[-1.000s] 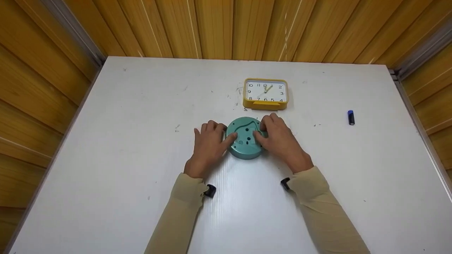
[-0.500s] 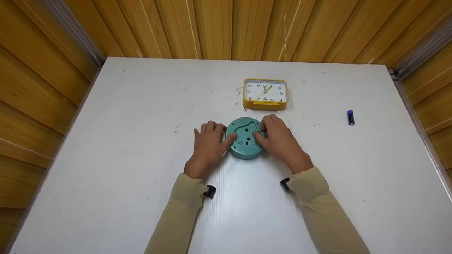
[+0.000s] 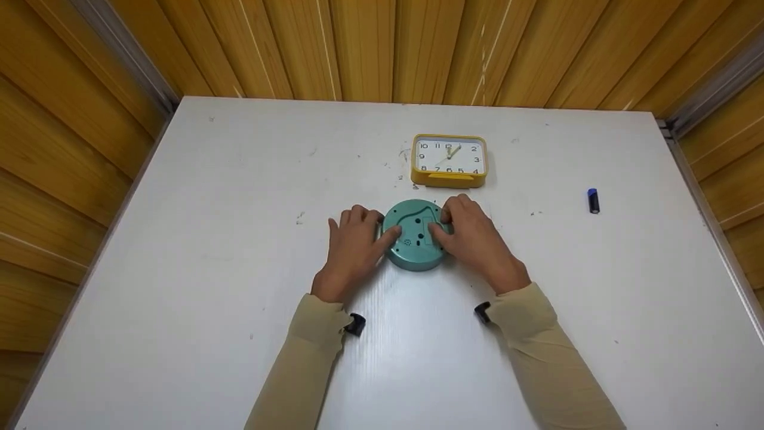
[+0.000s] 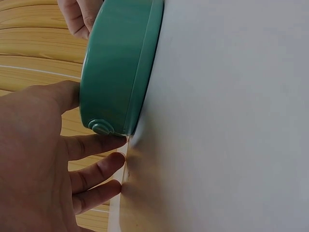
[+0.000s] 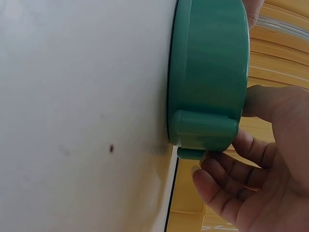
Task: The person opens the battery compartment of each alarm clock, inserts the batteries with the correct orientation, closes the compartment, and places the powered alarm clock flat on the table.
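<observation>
A round green alarm clock (image 3: 416,258) lies face down on the white table, its back with small holes and a panel outline turned up. My left hand (image 3: 353,246) holds its left side, thumb on the back and index finger against the rim. On the right side my right hand (image 3: 474,236) grips it, thumb at the panel's edge and fingers at the rim. In the left wrist view a small round button (image 4: 101,126) shows on the clock's side wall. The right wrist view shows a green rounded foot (image 5: 205,128) beside the right fingers. The clock's face is hidden.
Behind the green clock stands a yellow rectangular alarm clock (image 3: 449,178), dial up toward me. A small black and blue battery (image 3: 593,202) lies farther right. Wood-look panels (image 3: 418,54) border the white table (image 3: 239,179) at the back and sides.
</observation>
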The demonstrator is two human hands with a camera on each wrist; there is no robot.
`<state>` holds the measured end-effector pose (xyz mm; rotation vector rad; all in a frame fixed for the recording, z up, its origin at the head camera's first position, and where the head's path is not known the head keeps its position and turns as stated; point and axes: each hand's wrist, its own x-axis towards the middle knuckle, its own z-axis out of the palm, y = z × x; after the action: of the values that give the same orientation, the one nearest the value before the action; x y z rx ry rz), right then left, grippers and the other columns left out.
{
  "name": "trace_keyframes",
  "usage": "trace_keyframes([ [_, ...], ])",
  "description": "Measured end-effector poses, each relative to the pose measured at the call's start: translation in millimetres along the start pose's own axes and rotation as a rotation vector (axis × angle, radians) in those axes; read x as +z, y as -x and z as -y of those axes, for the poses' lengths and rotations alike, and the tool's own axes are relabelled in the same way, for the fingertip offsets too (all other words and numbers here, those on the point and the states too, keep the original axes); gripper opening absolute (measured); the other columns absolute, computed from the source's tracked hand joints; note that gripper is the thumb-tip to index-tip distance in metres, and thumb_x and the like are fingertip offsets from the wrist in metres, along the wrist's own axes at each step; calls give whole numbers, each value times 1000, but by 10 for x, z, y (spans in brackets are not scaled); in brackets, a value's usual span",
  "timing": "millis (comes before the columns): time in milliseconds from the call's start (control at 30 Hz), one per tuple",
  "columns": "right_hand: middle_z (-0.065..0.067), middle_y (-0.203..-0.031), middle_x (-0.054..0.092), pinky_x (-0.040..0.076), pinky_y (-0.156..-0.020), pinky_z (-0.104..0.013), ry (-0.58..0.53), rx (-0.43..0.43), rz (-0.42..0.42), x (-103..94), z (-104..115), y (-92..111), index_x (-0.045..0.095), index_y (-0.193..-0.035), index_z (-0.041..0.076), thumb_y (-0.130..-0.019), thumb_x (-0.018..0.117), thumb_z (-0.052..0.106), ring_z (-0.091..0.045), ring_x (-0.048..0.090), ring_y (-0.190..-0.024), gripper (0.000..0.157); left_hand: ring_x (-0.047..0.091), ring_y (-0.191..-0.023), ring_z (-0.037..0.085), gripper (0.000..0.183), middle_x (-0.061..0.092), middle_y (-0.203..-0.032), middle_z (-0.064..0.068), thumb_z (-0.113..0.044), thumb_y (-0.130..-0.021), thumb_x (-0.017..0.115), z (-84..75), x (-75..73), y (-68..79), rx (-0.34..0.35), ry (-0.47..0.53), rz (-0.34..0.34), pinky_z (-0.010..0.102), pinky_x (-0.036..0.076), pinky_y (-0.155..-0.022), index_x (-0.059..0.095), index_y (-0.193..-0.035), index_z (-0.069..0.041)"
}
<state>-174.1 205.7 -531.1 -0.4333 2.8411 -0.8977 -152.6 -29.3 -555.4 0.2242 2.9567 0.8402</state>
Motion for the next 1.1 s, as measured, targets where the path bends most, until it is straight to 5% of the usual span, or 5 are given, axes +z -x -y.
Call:
trace_keyframes([
  [1100,-10,-107,48,43,-87,-41,-66,43,36,-31,-20,0,53,-107,5,-102,73,22,-26,50,-99,27,47,-133,35,59,57,-132,14,-57,-107,53,8,3,-2,9,-6,-9,74,20,-117,67,-133,-6],
])
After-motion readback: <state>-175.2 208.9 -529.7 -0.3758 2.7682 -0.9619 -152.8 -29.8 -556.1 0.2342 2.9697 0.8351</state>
